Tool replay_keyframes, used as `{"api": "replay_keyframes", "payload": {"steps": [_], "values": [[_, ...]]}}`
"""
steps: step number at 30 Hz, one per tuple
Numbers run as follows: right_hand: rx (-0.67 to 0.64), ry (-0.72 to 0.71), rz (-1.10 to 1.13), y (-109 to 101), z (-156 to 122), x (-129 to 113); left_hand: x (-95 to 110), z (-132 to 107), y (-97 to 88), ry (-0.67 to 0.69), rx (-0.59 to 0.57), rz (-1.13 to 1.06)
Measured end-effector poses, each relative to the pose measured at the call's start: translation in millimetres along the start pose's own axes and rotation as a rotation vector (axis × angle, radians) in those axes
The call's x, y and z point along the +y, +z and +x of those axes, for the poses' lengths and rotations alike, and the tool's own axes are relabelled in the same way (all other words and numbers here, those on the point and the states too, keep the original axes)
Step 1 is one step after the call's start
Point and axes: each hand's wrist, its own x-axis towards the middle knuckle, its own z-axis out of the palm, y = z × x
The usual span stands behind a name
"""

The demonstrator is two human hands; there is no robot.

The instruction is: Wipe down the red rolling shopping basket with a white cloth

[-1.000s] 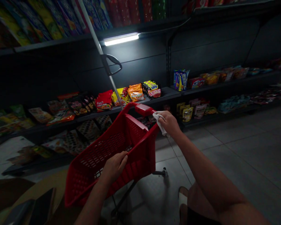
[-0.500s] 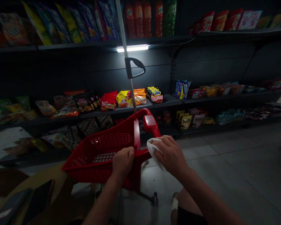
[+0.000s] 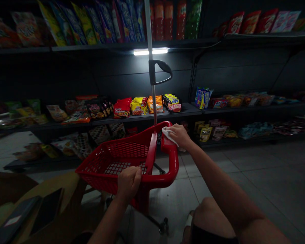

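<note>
A red plastic shopping cart (image 3: 109, 149) with a perforated basket stands in front of me. My left hand (image 3: 129, 181) is closed over the near rim of its basket, close to where the handle joins. My right hand (image 3: 180, 135) is closed on a white cloth (image 3: 169, 134) and presses it against the far part of the red looped handle (image 3: 175, 166), by its flat panel. Part of the cloth hangs below my fingers. A metal pole (image 3: 149, 30) with a black grip (image 3: 160, 72) rises behind the handle.
Dark shelves (image 3: 178, 112) with snack packets and bottles (image 3: 167, 20) run along the back. At lower left, a round wooden table (image 3: 66, 183) carries two dark flat objects (image 3: 47, 210). My knee (image 3: 209, 217) is below the right arm, over the tiled floor (image 3: 259, 176).
My right hand has moved with the cloth from the near side of the handle to its far part. My left hand stays on the rim. The view has shifted slightly.
</note>
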Motion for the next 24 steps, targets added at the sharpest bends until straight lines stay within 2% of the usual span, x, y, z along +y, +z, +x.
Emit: {"api": "replay_keyframes", "payload": {"steps": [3, 6, 8, 12, 15, 17, 20, 24], "values": [[-0.065, -0.204, -0.023, -13, -34, -30, -1, -1, -2.3, 0.003, 0.017, -0.005], [-0.126, -0.294, -0.012, -19, -38, -38, -3, -4, -7.2, 0.037, 0.019, -0.043], [-0.162, -0.238, -0.056, -17, -18, -28, -4, -6, -9.5, 0.063, 0.027, -0.062], [-0.222, 0.010, -0.240, -6, 35, 0, -5, -8, -8.4, 0.064, 0.063, -0.044], [-0.223, 0.012, -0.205, 1, 44, 5, -4, -7, -6.5, 0.044, 0.060, -0.033], [-0.191, -0.095, -0.103, 1, 32, -5, -4, -6, -7.3, 0.042, 0.053, -0.042], [-0.173, -0.266, -0.003, -7, -3, -34, -6, -6, -11.6, 0.038, 0.047, -0.058], [-0.265, -0.400, 0.005, -24, -48, -80, -11, -8, -17.8, 0.041, 0.038, -0.083]]}}
